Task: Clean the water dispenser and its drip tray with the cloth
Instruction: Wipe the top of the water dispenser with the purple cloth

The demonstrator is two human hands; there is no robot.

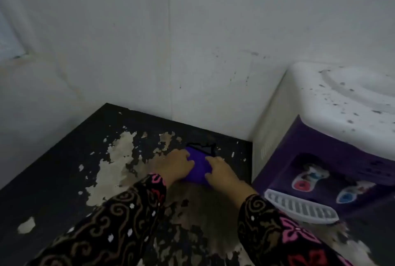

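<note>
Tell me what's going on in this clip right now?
A person has both hands, left and right, on a purple cloth bunched on a black table with peeling paint. The dispenser stands to the right, its white top speckled with dirt, the drip tray at its front. Neither is being wiped at this moment.

Black tabletop (64, 169) with peeling, flaked paint, against a speckled white wall (149, 41).
</note>
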